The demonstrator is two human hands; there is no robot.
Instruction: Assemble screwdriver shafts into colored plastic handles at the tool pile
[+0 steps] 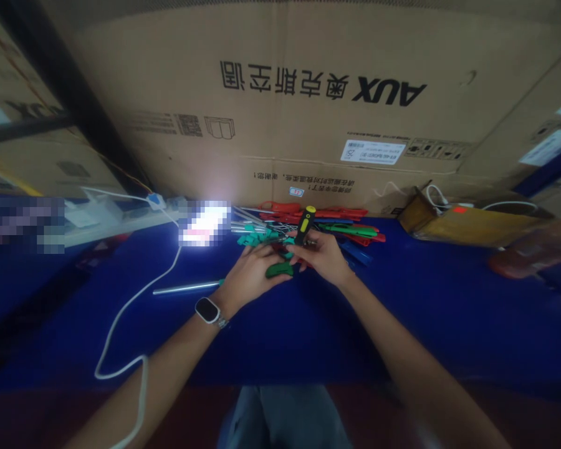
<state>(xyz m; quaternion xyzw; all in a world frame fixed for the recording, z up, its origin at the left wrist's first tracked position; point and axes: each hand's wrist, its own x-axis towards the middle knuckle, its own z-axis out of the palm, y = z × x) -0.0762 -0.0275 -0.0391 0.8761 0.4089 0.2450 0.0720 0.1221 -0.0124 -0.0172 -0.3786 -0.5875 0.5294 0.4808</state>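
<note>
My right hand [325,254] is closed around a screwdriver [306,226] with a black and yellow handle. The handle points up, and its tip is hidden down among my fingers. Close beside it, my left hand [257,271] grips a green plastic handle piece [279,269], with the thumb along its lower edge. The rest of that piece is covered by my fingers. Just beyond my hands lie teal plastic pieces [253,236] with metal tubes. A separate metal tube [187,289] rests on the blue table to the left of my left hand.
Red plastic pieces [290,209] and a green-handled piece [353,230] are heaped against a large cardboard box [280,137]. A lit, blurred-out screen [204,223] stands at left. A white cable [121,318] runs across the blue table [318,330]. An open carton [467,227] sits at right.
</note>
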